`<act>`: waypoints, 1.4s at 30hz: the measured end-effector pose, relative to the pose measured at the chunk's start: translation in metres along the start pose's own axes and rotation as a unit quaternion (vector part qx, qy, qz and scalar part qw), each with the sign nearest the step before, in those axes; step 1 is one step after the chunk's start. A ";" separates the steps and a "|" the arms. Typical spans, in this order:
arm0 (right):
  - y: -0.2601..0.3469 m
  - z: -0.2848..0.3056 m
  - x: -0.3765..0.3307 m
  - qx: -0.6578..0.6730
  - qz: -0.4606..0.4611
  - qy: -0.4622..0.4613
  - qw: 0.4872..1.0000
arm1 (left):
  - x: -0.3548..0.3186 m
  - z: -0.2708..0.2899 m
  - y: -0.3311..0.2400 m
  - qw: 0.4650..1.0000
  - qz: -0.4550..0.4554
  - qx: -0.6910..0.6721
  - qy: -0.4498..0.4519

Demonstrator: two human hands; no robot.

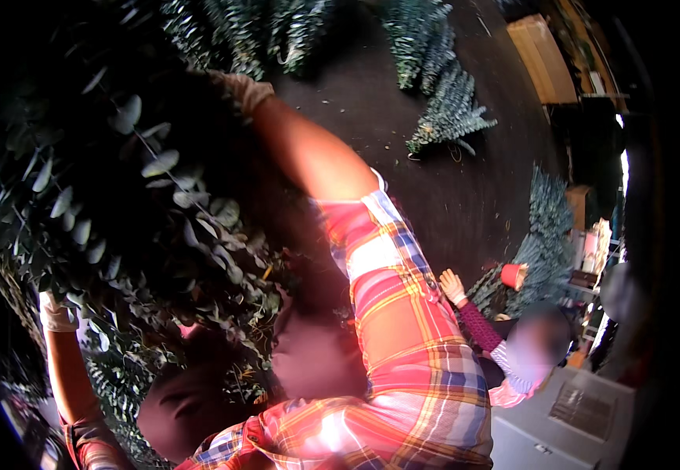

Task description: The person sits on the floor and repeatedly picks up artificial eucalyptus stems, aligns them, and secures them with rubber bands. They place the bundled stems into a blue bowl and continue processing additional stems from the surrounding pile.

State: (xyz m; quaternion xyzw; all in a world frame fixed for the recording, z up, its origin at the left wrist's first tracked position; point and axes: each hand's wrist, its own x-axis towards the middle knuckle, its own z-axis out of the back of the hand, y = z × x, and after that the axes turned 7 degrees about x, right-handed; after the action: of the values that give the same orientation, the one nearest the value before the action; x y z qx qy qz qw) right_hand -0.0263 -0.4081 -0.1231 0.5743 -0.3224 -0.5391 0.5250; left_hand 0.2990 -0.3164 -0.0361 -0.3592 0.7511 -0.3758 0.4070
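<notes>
A large, leafy mass of eucalyptus branches (160, 163) fills the left side, close in front of me, with round grey-green leaves and deep shadow inside. My right hand (242, 92), in a pale glove, reaches far forward into its upper edge; leaves and darkness cover the fingers. Lower at the left, my left hand (55, 313), also in a pale glove, meets the near side of the foliage. Its fingers go out of sight among the leaves. The branches lie between both hands, above my dark-clad knees.
Eucalyptus bunches (453, 110) lie on the dark floor (355, 110) ahead. At the right, a co-worker's gloved hand (453, 287) is near a stem bunch with a red wrap (514, 276). A cardboard box (542, 59) stands far right; a grey cabinet (559, 431) is lower right.
</notes>
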 end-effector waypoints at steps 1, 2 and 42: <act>0.014 0.012 -0.005 -0.011 0.016 -0.007 1.000 | 0.003 -0.007 -0.011 1.000 -0.016 0.023 -0.002; 0.028 0.024 -0.007 -0.024 0.032 -0.012 0.999 | 0.007 -0.013 -0.021 0.999 -0.030 0.044 -0.007; -0.303 0.265 -0.784 -0.244 -0.647 -0.329 0.644 | 0.060 -0.136 0.121 0.598 0.248 0.713 0.267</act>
State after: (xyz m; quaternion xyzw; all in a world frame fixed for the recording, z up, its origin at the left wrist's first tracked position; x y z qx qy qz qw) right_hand -0.5047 0.3312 -0.1558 0.2726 0.1229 -0.9540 0.0236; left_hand 0.1259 -0.2745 -0.1079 0.3623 0.3793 -0.7557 0.3921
